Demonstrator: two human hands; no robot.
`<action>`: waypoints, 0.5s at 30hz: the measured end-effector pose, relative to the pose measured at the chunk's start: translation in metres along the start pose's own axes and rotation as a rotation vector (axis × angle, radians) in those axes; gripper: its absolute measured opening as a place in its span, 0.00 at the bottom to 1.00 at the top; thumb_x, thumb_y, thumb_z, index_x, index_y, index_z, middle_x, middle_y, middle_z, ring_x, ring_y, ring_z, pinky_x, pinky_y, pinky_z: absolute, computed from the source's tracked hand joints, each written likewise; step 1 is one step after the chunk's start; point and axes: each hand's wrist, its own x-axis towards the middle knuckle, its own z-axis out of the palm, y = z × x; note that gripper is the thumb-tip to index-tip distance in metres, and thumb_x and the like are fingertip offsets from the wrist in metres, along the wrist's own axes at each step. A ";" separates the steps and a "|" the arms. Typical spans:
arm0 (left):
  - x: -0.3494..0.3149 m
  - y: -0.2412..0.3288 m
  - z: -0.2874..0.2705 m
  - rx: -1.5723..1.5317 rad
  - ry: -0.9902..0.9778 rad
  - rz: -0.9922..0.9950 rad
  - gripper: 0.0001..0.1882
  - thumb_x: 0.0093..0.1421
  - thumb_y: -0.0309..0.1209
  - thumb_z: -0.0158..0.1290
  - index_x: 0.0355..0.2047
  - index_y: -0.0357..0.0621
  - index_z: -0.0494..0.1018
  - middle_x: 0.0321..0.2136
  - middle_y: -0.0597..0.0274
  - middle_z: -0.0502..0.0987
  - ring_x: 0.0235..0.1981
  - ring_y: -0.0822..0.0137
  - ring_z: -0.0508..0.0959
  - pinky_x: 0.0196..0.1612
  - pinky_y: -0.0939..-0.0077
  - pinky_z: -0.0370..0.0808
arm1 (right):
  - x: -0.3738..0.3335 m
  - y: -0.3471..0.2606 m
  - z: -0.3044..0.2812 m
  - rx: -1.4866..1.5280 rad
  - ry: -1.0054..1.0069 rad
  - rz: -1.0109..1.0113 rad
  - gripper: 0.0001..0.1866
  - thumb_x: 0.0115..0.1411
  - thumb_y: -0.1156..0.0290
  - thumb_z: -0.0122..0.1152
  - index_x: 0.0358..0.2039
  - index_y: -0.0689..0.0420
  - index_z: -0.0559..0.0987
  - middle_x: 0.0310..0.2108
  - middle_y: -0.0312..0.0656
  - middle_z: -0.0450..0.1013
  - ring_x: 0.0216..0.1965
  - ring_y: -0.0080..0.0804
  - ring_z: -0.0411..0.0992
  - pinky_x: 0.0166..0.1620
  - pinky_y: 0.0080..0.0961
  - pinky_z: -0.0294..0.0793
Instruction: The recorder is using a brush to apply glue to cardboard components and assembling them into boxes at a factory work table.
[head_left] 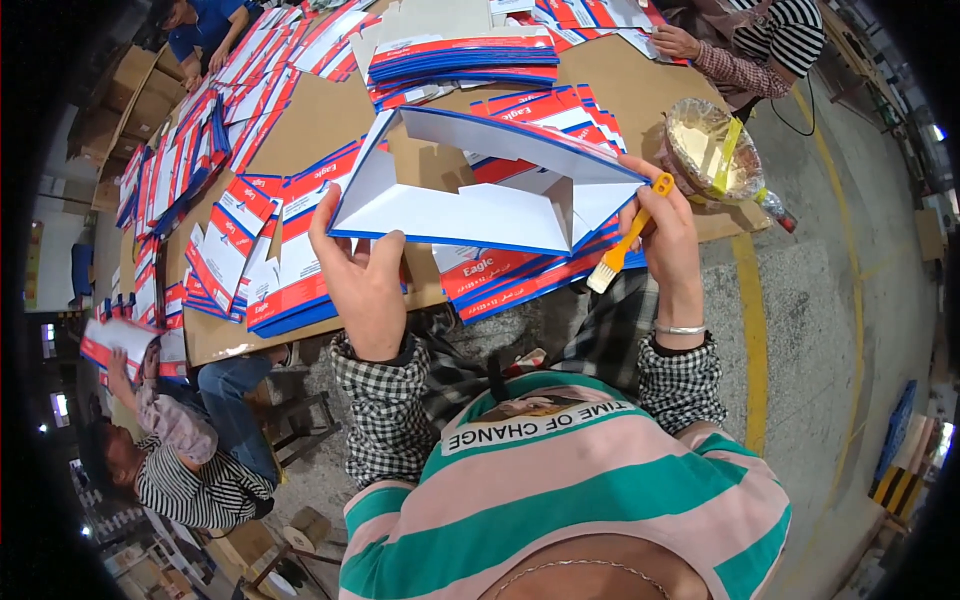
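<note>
A cardboard box, white inside with blue edges, is held up above the table with its open side toward me. My left hand grips its left end, thumb on the near edge. Closed on its right corner, my right hand also holds a yellow-orange brush, its pale bristles pointing down and left. Below the box lies a stack of flat red, white and blue cartons. More flat cartons are spread just beyond my left hand.
A plastic-lined bowl of pale paste stands at the table's right edge, beside a bottle. Carton piles cover much of the brown table. Co-workers are at the left, far left and far right.
</note>
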 end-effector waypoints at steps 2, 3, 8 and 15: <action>-0.001 0.002 0.000 -0.030 -0.007 -0.038 0.32 0.48 0.17 0.48 0.55 0.36 0.52 0.48 0.46 0.61 0.47 0.63 0.67 0.49 0.73 0.65 | -0.002 -0.002 -0.002 -0.003 -0.013 0.004 0.21 0.59 0.69 0.39 0.52 0.64 0.65 0.15 0.36 0.67 0.14 0.16 0.60 0.17 0.10 0.56; 0.000 0.000 -0.001 -0.015 0.008 0.015 0.33 0.47 0.17 0.48 0.55 0.36 0.52 0.48 0.47 0.61 0.46 0.63 0.67 0.49 0.73 0.66 | -0.001 -0.001 -0.001 0.000 -0.016 0.001 0.21 0.59 0.68 0.39 0.52 0.65 0.65 0.15 0.36 0.67 0.14 0.16 0.60 0.18 0.10 0.57; -0.002 0.002 0.003 -0.095 0.123 0.099 0.38 0.47 0.15 0.47 0.58 0.36 0.46 0.53 0.51 0.56 0.49 0.62 0.64 0.51 0.71 0.62 | 0.000 0.002 0.001 0.015 -0.049 0.027 0.19 0.60 0.69 0.38 0.50 0.63 0.66 0.17 0.37 0.67 0.15 0.17 0.62 0.19 0.11 0.61; 0.006 -0.015 0.013 -0.190 0.293 0.102 0.32 0.48 0.14 0.49 0.54 0.35 0.51 0.46 0.54 0.61 0.47 0.64 0.65 0.51 0.69 0.62 | 0.003 0.003 0.018 0.022 -0.048 0.014 0.17 0.60 0.70 0.39 0.46 0.64 0.68 0.16 0.38 0.67 0.14 0.19 0.61 0.18 0.13 0.60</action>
